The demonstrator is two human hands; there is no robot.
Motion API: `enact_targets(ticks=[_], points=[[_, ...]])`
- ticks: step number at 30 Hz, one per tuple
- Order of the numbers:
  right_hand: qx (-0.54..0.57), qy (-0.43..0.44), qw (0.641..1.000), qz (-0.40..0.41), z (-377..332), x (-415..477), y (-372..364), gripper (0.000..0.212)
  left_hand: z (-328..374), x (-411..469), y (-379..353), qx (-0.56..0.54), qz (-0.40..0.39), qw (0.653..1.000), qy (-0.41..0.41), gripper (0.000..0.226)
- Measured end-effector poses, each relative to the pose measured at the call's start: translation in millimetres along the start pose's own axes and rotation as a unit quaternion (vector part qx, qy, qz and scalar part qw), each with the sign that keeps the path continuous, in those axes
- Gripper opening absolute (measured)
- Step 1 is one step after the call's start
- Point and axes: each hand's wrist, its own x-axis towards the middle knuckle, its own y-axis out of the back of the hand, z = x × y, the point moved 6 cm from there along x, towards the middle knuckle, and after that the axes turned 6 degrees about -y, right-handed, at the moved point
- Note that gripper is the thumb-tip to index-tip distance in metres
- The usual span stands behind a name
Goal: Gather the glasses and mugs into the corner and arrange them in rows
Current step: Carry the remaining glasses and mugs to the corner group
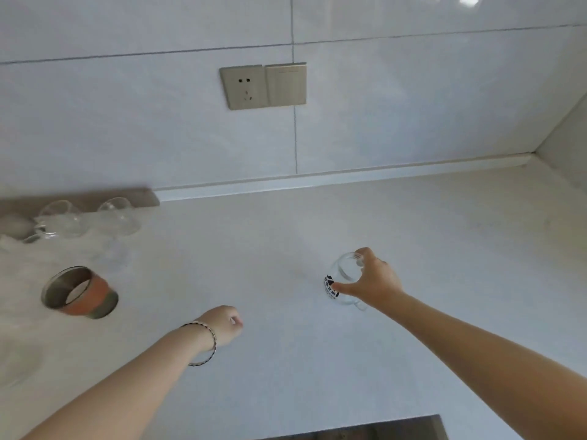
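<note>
Glass mug (343, 269) with black print is grasped at the rim from above by the grip of the right hand (376, 281), thumb on the near side, fingers over the far side; it is held upright, though whether it rests on the surface (444, 249) or hangs just above cannot be told. The corner (532, 158) lies back and right of this grip, well apart, so the right hand is judged the nearer. The left hand (225, 323) is clenched on nothing. An orange-banded cup (79, 292) and clear glasses (89, 217) are seen far left
</note>
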Motion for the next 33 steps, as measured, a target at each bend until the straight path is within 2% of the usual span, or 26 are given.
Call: enact_targets(ticks=[4, 8, 14, 22, 27, 33], points=[[-0.039, 0.046, 0.998, -0.032, -68, -70, -74, 0.074, -102, -67, 3, -0.017, 0.020, 0.999, 0.021, 0.029], [-0.069, 0.077, 0.993, -0.063, -125, -131, -144, 0.077, -201, -132, 2, -0.057, 0.039, 0.996, 0.051, 0.015], [-0.107, 0.124, 0.981, -0.100, -196, -184, -226, 0.078, -307, -192, 4, -0.095, 0.060, 0.989, 0.099, 0.012], [-0.136, 0.152, 0.973, -0.111, -273, -183, -302, 0.076, -359, -190, 28, -0.114, 0.080, 0.983, 0.120, 0.013], [-0.133, 0.160, 0.972, -0.111, -321, -157, -334, 0.072, -383, -172, 55, -0.111, 0.084, 0.981, 0.136, 0.024], [-0.132, 0.154, 0.973, -0.108, -345, -141, -355, 0.074, -405, -151, 84, -0.127, 0.086, 0.976, 0.154, 0.028]])
